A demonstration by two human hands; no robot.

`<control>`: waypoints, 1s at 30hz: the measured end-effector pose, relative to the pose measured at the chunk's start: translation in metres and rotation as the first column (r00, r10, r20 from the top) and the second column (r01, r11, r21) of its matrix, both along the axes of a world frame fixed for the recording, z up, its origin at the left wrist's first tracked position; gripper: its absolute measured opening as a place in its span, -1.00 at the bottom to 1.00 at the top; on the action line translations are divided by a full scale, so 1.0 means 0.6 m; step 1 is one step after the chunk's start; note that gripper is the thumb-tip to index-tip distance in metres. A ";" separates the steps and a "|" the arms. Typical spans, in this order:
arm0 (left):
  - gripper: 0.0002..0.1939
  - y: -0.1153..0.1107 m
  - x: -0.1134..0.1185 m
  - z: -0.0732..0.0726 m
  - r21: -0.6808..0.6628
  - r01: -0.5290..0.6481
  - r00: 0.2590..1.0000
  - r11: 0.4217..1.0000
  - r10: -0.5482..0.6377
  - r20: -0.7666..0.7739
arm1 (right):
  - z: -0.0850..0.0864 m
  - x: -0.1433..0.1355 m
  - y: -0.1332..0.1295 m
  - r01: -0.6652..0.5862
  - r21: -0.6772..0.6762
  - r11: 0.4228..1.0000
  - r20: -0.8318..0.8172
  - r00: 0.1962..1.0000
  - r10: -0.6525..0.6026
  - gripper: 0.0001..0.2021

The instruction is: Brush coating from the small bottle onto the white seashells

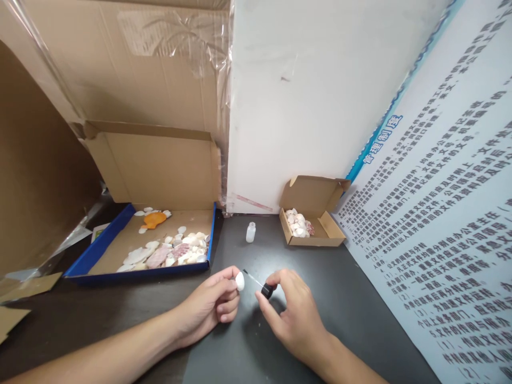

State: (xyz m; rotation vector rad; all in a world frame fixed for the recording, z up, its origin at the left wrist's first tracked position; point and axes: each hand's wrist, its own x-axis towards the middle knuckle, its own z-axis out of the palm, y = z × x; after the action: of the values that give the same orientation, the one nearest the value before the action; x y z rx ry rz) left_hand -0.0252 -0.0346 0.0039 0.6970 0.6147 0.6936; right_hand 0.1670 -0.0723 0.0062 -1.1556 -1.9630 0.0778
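Note:
Between the thumb and fingers of my left hand (216, 301) is a small white seashell (240, 281), held up above the dark table. My right hand (296, 309) pinches the black cap of a brush applicator (266, 290). Its thin stem points up and left, and the dark brush tip is close to the shell; whether it touches I cannot tell. Beyond both hands, a small translucent bottle (250, 232) stands upright with its neck uncovered.
A blue-edged cardboard box (138, 274) at left holds many shells and an orange piece (154, 220). A smaller open box (314, 241) of shells sits at back right. A white panel (280, 106) stands behind the table (340, 288); a printed board (440, 213) leans at right.

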 end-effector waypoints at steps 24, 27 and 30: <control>-0.83 -0.004 0.001 -0.005 0.088 0.033 0.997 0.996 -0.027 -0.066 | 0.005 0.003 0.000 -0.047 0.038 0.998 -0.067 0.996 0.050 -0.89; -0.83 -0.004 0.002 -0.005 0.089 0.023 0.998 0.996 -0.018 -0.067 | 0.007 0.003 0.000 -0.112 0.049 0.992 -0.066 0.991 0.115 -0.90; -0.83 -0.004 0.003 -0.006 0.090 0.030 0.997 0.996 -0.023 -0.069 | 0.007 0.004 0.000 -0.051 0.025 0.998 -0.044 0.998 0.052 -0.89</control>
State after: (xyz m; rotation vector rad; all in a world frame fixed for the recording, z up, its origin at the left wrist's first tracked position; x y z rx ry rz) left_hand -0.0235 -0.0371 0.0004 0.8145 0.6382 0.6785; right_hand 0.1691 -0.0724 0.0104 -1.0794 -1.9493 0.1057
